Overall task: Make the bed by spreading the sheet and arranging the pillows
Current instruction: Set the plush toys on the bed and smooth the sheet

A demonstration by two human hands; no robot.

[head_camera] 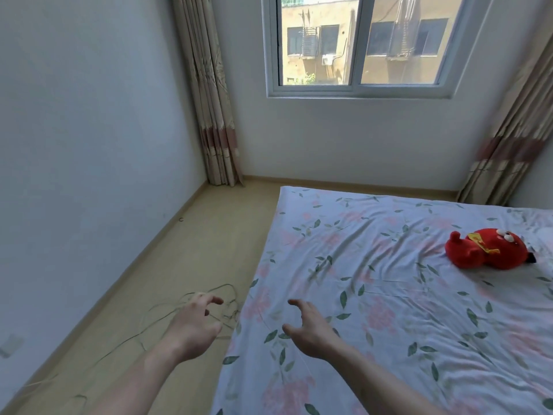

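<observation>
A white sheet [389,280] printed with pink flowers and green leaves covers the bed, wrinkled across its middle. My left hand [194,324] hovers over the floor just off the bed's left edge, fingers spread and curled, holding nothing. My right hand [311,327] hangs above the sheet near that same edge, fingers apart and empty. A white pillow [544,232] peeks in at the far right edge, mostly cut off by the frame.
A red plush toy [487,250] lies on the sheet at the right. Thin loose cords [143,327] trail across the beige floor [215,235] left of the bed. Curtains [209,100] hang in both far corners beside a window [359,43].
</observation>
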